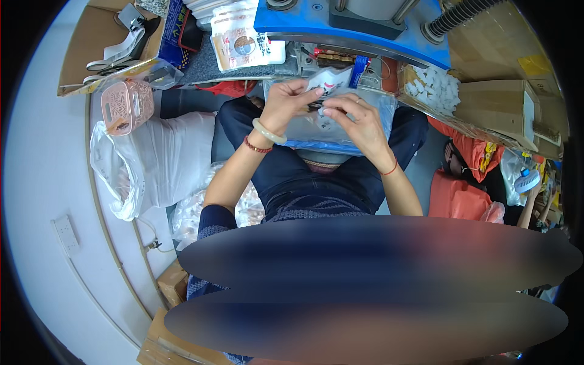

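Packet [331, 78], thin, silvery-white, crinkled: in head view, held up before you, above a clear plastic sheet [298, 129]. Your left hand [289, 102] pinches it between thumb and fingers; your right hand [358, 119] curls at its lower edge, grip uncertain. Stage: packet being handled, not set down; whether full or closed, cannot tell. Also: flat, glossy pouches [243, 45] on your grey speckled worktop [198, 70]; smooth blue metal machine [292, 21]; small white blocky pieces [433, 88], heaped.

A blue machine [365, 41], printed pouches [246, 47] and cardboard boxes [494, 109] mark this as a small workshop.
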